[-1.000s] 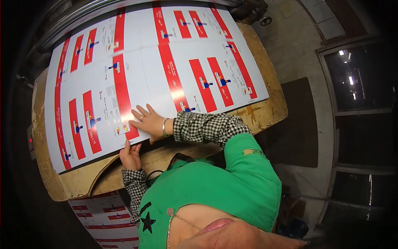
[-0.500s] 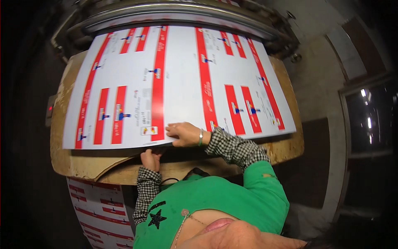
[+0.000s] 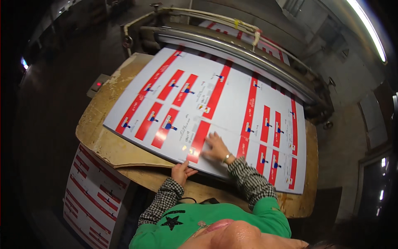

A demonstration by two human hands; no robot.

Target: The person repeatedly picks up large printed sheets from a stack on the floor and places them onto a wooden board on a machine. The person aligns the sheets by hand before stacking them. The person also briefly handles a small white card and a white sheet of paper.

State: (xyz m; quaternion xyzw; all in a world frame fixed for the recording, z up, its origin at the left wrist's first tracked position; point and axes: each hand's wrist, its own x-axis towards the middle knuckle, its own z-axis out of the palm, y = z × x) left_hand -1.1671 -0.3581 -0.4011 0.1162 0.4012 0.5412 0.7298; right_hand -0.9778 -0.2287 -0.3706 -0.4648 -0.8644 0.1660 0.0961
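A large white printed sheet (image 3: 232, 143) with red bands and small blue figures lies at the near side of a worn wooden board. Ahead of it another such sheet (image 3: 236, 95) runs up to a metal roller (image 3: 232, 50); a seam crosses between the two. My right hand (image 3: 216, 147) rests on the near sheet with its fingers spread, beside a red band. At the near edge of that sheet is my left hand (image 3: 182, 172), its fingers stretched along the edge and apart. Some of its fingertips are hard to make out against the dark gap there.
The wooden board (image 3: 99, 143) has a curved cut-out at its near side. Below left stands a stack of similar printed sheets (image 3: 89, 199). A small box with a red light (image 3: 98, 84) sits at the board's left. More printed sheet (image 3: 257, 43) shows beyond the roller.
The upper sheet has travelled forward toward the roller, baring another sheet near me. My right hand has gone from the near edge onto the sheet. The view has turned and shows more beyond the roller.
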